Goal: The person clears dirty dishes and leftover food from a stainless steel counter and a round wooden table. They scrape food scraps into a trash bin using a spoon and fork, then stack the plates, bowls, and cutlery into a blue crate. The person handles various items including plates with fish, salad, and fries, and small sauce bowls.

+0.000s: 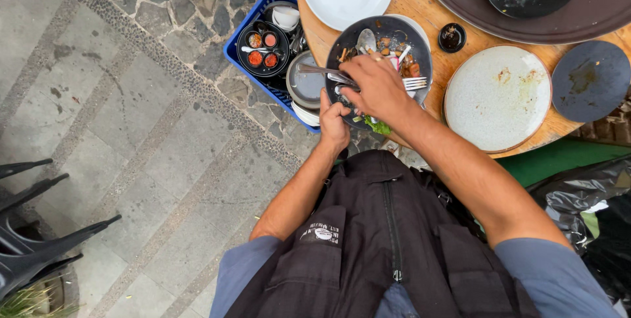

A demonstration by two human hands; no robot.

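While the left hand [333, 124] gripped the dark plate [388, 34] by its rim at seven o'clock, the right hand [378, 85] closed over a bunch of cutlery [415, 83] lying across it, long axis running nine to three. Probably forks and a spoon. A blue crate [240, 48] sat at nine o'clock.

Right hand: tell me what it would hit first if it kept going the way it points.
The right hand points left, gripping cutlery. Straight on it would probably meet the grey bowl in the blue crate, though depth is unclear.
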